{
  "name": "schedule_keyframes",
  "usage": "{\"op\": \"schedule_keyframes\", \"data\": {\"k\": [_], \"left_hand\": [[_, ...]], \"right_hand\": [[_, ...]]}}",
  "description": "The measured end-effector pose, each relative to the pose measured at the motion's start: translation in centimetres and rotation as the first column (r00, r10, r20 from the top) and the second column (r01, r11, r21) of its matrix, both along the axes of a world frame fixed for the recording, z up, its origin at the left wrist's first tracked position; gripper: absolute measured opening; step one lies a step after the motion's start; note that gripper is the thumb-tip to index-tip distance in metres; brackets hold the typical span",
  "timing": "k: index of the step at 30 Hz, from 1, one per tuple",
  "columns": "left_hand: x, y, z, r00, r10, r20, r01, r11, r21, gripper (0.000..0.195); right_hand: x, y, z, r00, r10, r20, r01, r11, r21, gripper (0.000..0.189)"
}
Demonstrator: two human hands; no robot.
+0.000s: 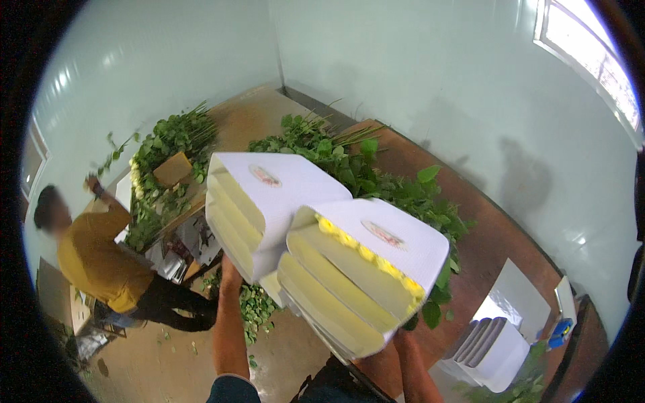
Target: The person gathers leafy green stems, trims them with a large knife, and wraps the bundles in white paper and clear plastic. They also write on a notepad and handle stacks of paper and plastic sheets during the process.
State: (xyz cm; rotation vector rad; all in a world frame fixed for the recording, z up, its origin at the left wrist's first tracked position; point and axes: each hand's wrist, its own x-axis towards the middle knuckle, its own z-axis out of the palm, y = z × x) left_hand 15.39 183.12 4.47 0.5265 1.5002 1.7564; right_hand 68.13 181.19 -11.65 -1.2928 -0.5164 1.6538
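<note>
Two white corrugated-cardboard flower wraps fill the middle of the view, side by side, each bearing an oval printed label. The right-hand wrap shows a row of yellow rose heads under its upper panel, above folded, yellow-tinted cardboard layers. In the left-hand wrap, similar layers show at the open end, with no blooms visible. My left hand supports the left-hand wrap from below, its fingers hidden behind the cardboard. My right hand is at the lower right edge of the right-hand wrap, mostly covered by it.
Leafy cut stems lie behind the wraps on a brown table. Folded white cardboard and a blue tape dispenser are at right. A co-worker stands at left by a rose pile. Fallen leaves litter the floor.
</note>
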Motion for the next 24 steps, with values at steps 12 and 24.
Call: {"op": "schedule_keyframes", "data": {"k": [12,24], "left_hand": [[0.4,-0.6,-0.1,0.993,-0.105,-0.049,0.098,0.988,-0.122,0.077],[-5.7,3.4,-0.7,0.952,-0.156,-0.265,0.107,0.976,-0.187,0.076]], "right_hand": [[-3.6,0.2,3.0,0.995,-0.097,-0.035,0.098,0.995,0.020,0.050],[-10.6,8.8,3.8,0.997,-0.024,-0.076,0.039,0.979,0.198,0.051]]}}
